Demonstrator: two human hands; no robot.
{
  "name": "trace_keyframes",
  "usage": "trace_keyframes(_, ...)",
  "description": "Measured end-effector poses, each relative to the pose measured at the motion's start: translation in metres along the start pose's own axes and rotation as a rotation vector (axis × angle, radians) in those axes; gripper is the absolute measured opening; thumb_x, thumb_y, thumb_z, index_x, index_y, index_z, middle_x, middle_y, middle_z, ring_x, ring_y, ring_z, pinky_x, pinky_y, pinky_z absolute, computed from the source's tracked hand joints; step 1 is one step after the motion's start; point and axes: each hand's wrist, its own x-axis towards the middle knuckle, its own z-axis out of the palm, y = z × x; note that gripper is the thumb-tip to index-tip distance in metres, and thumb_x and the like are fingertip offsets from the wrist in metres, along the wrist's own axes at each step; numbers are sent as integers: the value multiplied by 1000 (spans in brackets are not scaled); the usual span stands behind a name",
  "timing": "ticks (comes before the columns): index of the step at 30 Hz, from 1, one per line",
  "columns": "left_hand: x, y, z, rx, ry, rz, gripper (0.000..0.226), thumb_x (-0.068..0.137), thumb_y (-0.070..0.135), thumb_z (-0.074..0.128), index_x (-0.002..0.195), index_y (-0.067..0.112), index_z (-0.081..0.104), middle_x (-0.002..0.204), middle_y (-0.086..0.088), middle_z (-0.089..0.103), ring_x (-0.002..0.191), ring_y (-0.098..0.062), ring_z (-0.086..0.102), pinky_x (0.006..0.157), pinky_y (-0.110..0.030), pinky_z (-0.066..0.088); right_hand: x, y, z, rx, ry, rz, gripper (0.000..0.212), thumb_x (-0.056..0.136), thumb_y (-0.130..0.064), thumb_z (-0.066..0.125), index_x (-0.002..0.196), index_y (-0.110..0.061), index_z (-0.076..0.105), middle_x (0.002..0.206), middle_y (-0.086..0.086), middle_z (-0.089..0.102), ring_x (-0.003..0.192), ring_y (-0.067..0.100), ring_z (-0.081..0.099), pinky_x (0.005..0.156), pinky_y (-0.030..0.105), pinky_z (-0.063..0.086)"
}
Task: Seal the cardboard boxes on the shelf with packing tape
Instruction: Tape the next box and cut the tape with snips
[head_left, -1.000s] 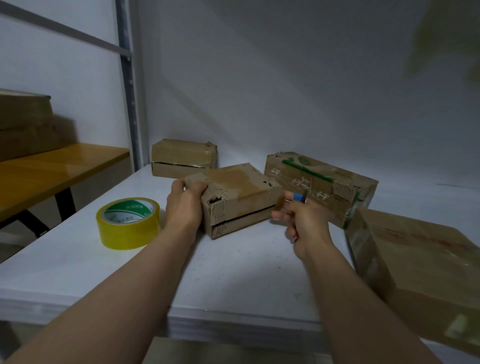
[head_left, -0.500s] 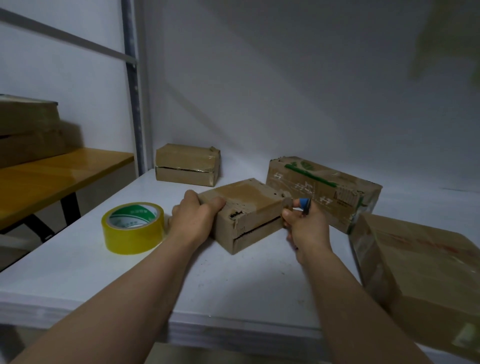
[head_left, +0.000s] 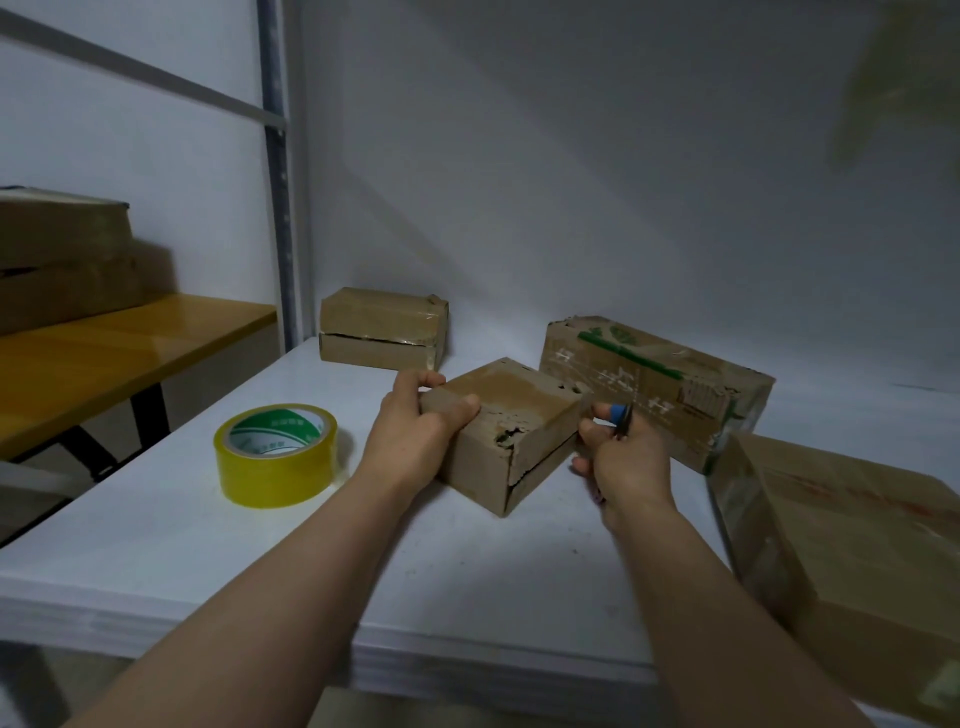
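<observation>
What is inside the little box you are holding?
Nothing inside shows. The box is closed, gripped by the left hand. A torn hole at its corner and a slit along its side show only darkness; the cardboard covers whatever is in it.

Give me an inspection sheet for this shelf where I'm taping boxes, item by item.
Surface: white shelf, a few dark specks near the front.
Job's things: small box, torn at its near corner, side seam gaping; tape roll, yellow, lying flat to its left and apart from it; back box; green-printed box; large box at the right edge.
Clutter: nothing seen.
Hands: left hand grips the small box's left corner; right hand holds a blue-handled tool, likely scissors, at the box's right side.
Cables: nothing seen.
Surroundings: white wall; metal upright; wooden bench at left carrying stacked boxes.
</observation>
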Motion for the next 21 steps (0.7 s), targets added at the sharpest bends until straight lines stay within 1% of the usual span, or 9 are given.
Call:
trace_keyframes(5,1,4,-2,-46,10,-10,28,92,29,64,119,31,55,115,-3,60,100,-23,63,82,-37,54,-6,-2,-4,-61,-13,-4,14,99,-18,62,106,-29,55,107,8,65,67,18,58,53,31,44)
trace_keyframes(8,3,8,-5,-95,18,-42,29,87,27,62,115,31,61,111,-2,64,100,-24,65,93,-46,54,-10,-4,-7,-102,-65,0,14,98,-17,65,103,-25,54,101,8,65,63,20,54,50,31,40)
trace_keyframes(10,4,10,-8,-133,21,-67,29,84,26,61,112,30,63,108,-3,67,100,-26,66,95,-48,54,-11,-3,-8,-112,-89,-19,16,95,-16,69,100,-21,55,98,10,64,61,19,50,48,28,38)
trace_keyframes(12,6,12,-11,-162,23,-109,24,88,17,60,109,26,65,106,-8,69,101,-31,67,94,-49,54,-10,-4,-8,-108,-111,-28,21,90,-13,74,93,-17,54,95,12,61,58,15,48,49,26,36)
trace_keyframes(15,15,16,-18,-193,-8,-206,36,75,14,61,108,23,69,108,-15,71,103,-38,68,97,-56,53,-12,-8,-10,-86,-159,-1,28,86,-7,77,88,-13,50,90,12,59,51,8,50,45,21,40)
trace_keyframes(17,23,25,-22,-89,-84,-241,42,76,10,58,116,17,69,110,-17,70,102,-36,67,99,-52,53,-14,-12,-10,-57,-220,10,31,85,-2,77,89,-12,48,88,11,56,47,3,52,42,14,41)
trace_keyframes(18,28,32,-25,30,-113,-231,37,83,8,56,117,12,69,110,-17,70,101,-33,66,99,-48,52,-15,-13,-11,-50,-254,13,30,85,-1,77,91,-11,49,88,10,57,51,3,55,44,14,44)
trace_keyframes(19,32,40,-27,171,-135,-207,31,90,7,52,116,7,68,110,-18,70,100,-31,65,96,-43,50,-16,-15,-10,-45,-284,13,28,85,-1,77,94,-10,52,91,9,60,60,7,62,51,16,49)
trace_keyframes(21,37,57,-28,410,-171,-187,26,97,9,47,113,0,66,108,-18,69,97,-30,64,89,-42,50,-19,-15,-10,-48,-345,25,34,85,-3,77,110,-16,58,101,11,71,81,20,74,75,29,60)
